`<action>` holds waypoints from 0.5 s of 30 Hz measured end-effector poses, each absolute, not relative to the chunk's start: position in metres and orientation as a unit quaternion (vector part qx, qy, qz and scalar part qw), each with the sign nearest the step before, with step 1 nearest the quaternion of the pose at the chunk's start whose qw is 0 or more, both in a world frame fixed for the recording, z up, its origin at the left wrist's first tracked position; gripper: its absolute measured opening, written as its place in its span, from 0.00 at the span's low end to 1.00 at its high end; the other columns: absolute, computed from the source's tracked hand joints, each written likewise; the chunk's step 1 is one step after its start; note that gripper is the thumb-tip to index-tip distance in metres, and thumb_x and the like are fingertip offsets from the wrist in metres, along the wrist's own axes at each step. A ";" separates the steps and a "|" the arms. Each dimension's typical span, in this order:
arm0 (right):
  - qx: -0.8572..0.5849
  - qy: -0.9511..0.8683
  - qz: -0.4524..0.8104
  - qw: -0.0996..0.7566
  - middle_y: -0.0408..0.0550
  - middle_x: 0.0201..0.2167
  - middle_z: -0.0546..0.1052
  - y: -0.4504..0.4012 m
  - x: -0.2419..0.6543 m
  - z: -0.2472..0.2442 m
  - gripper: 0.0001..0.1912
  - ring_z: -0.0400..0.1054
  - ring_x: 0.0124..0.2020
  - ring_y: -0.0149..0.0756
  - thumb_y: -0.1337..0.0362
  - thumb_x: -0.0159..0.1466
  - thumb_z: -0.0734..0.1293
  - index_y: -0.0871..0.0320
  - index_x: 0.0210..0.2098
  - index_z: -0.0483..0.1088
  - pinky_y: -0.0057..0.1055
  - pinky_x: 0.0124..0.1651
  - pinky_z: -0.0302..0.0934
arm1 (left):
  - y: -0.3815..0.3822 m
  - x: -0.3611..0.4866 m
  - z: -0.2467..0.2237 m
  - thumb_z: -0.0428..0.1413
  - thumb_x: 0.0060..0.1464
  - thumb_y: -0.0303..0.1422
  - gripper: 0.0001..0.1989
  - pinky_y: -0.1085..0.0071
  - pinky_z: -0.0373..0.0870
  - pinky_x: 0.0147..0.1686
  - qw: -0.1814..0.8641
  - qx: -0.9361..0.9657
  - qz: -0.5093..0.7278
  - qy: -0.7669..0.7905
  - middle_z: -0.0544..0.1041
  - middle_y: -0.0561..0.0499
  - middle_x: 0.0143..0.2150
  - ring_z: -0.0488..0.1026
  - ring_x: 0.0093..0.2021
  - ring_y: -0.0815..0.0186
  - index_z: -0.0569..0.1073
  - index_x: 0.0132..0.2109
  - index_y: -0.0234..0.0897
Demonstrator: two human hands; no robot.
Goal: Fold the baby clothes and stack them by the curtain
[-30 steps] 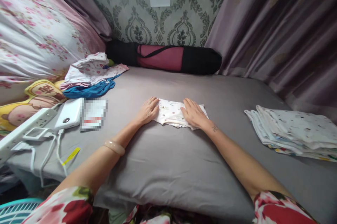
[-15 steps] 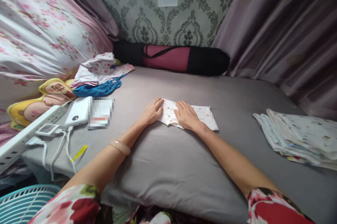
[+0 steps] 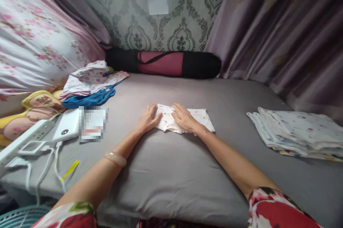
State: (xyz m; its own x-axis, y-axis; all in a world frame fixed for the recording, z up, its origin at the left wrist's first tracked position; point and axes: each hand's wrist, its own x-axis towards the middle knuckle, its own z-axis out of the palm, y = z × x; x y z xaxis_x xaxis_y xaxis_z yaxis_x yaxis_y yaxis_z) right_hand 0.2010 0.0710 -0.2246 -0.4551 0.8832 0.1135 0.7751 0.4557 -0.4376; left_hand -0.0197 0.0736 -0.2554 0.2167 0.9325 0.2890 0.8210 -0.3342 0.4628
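A folded white garment (image 3: 199, 115) with small printed figures lies on the grey bed sheet in front of me. My left hand (image 3: 149, 119) rests at its left edge, thumb over the cloth, fingers stretched out. Flat on the middle of the fabric lies my right hand (image 3: 184, 119), its fingers extended and pointing up and to the left. The cloth beneath both palms is hidden.
Right of my arm is a stack of folded clothes (image 3: 297, 124). Rumpled clothes (image 3: 88, 81), a power bank (image 3: 66, 128), a power strip (image 3: 29, 142) and cables lie left. A long black and maroon bag (image 3: 160, 63) lies by the wall.
The view has turned a little to the right and up. My left thumb now reaches further over the garment's left edge. My right hand stays flat on it.
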 end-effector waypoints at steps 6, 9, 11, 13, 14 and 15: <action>-0.673 -0.685 0.125 0.248 0.55 0.47 0.78 0.072 0.289 -0.211 0.18 0.71 0.47 0.37 0.66 0.66 0.58 0.62 0.51 0.71 0.30 0.51 0.61 | 0.074 -0.021 -0.255 0.49 0.56 0.48 0.22 0.58 0.57 0.61 0.122 0.740 0.268 0.605 0.66 0.38 0.58 0.61 0.61 0.54 0.68 0.48 0.36; -0.739 -0.633 0.140 0.184 0.51 0.36 0.80 0.062 0.327 -0.207 0.15 0.73 0.35 0.35 0.63 0.66 0.58 0.60 0.39 0.76 0.26 0.36 0.61 | 0.075 -0.021 -0.254 0.50 0.53 0.48 0.20 0.59 0.57 0.61 0.125 0.709 0.263 0.643 0.65 0.38 0.59 0.60 0.62 0.54 0.68 0.44 0.37; -0.751 -0.625 0.149 0.151 0.50 0.31 0.80 0.055 0.339 -0.206 0.15 0.71 0.31 0.33 0.62 0.65 0.59 0.60 0.34 0.76 0.24 0.31 0.57 | 0.075 -0.020 -0.252 0.51 0.52 0.48 0.19 0.59 0.58 0.60 0.123 0.696 0.250 0.661 0.66 0.38 0.59 0.61 0.62 0.53 0.69 0.41 0.37; -0.756 -0.620 0.163 0.131 0.48 0.27 0.78 0.050 0.340 -0.206 0.16 0.69 0.28 0.32 0.60 0.65 0.60 0.60 0.32 0.77 0.24 0.28 0.54 | 0.076 -0.018 -0.248 0.51 0.51 0.48 0.18 0.59 0.59 0.59 0.116 0.691 0.225 0.677 0.68 0.38 0.56 0.63 0.60 0.52 0.70 0.37 0.37; -0.758 -0.617 0.174 0.121 0.47 0.24 0.77 0.048 0.337 -0.206 0.16 0.69 0.26 0.31 0.59 0.65 0.60 0.60 0.31 0.77 0.24 0.27 0.53 | 0.076 -0.017 -0.245 0.51 0.50 0.48 0.18 0.59 0.61 0.57 0.112 0.689 0.208 0.686 0.69 0.37 0.54 0.64 0.58 0.51 0.70 0.35 0.37; -0.760 -0.612 0.185 0.112 0.47 0.22 0.76 0.047 0.333 -0.205 0.17 0.68 0.25 0.31 0.57 0.65 0.60 0.59 0.30 0.77 0.24 0.26 0.52 | 0.076 -0.015 -0.242 0.51 0.50 0.48 0.17 0.58 0.62 0.56 0.109 0.686 0.188 0.694 0.71 0.37 0.52 0.66 0.56 0.50 0.71 0.33 0.37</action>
State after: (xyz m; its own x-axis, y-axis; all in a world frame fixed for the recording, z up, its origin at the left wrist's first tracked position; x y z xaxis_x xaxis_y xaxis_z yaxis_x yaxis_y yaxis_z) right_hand 0.3334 0.0468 -0.2053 0.1813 0.9727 -0.1445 0.8899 -0.2249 -0.3969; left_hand -0.0154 0.0763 -0.2416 -0.0345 0.9937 0.1067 0.9119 -0.0124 0.4101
